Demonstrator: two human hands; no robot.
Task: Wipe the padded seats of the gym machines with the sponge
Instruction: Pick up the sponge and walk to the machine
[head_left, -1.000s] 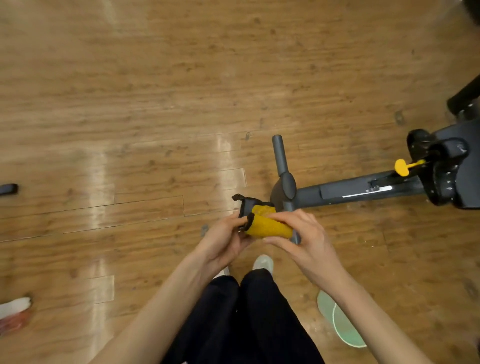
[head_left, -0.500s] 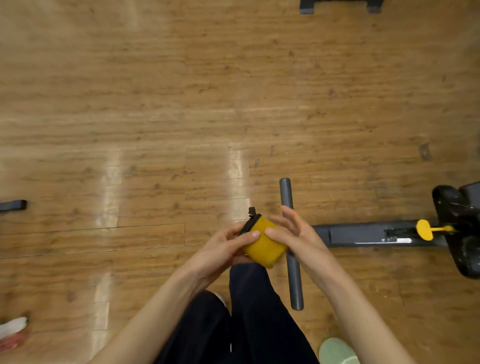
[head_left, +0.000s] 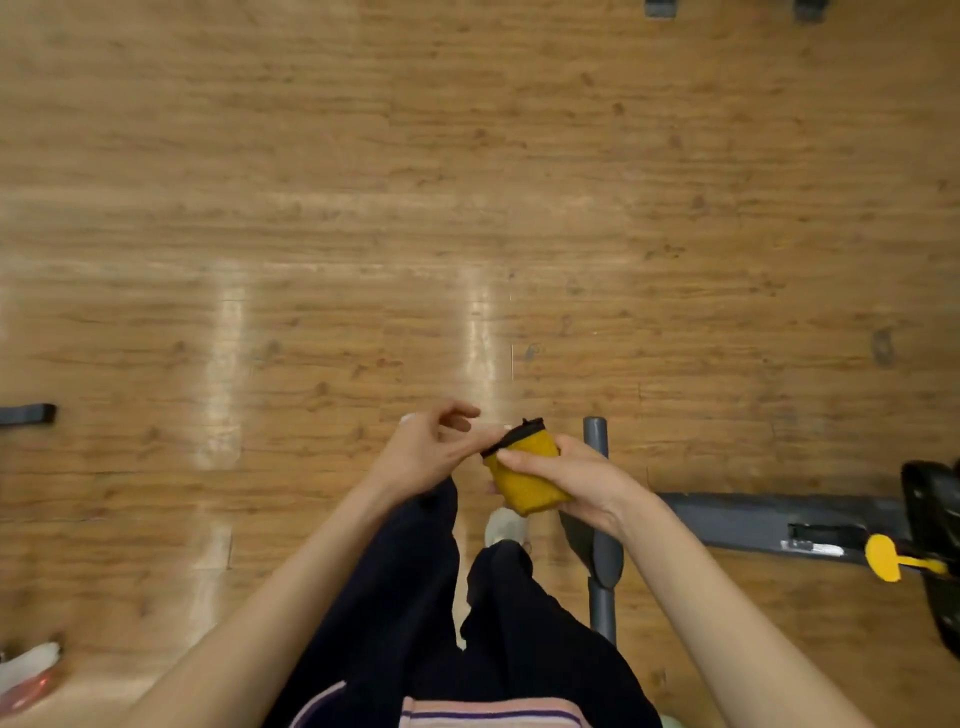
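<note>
The sponge (head_left: 524, 475), a small mustard-yellow block with a thin black scouring face along its top edge, sits in the right hand (head_left: 582, 480), whose fingers are wrapped over it and grip it firmly, at about five o'clock from the middle of the view. The left hand (head_left: 431, 449) is just beside it at nine o'clock, thumb and fingertips reaching to the black edge as if pinching or peeling it; whether they truly hold it I cannot tell. To my eye the step is readying the sponge, so it makes sense to settle it flat in the palm with the soft yellow side outward before reaching for any padding. No padded seat shows here, only the grey steel frame (head_left: 753, 519) of a machine lying along the floor at three o'clock, with a round crossbar (head_left: 602, 561) under the right wrist and a yellow adjustment pin (head_left: 893, 564) at four o'clock. The sponge looks spongy and slightly squashed; the frame is smooth and painted. Beneath everything is a glossy wood-plank floor (head_left: 467, 182) with streaks of reflected light.
</note>
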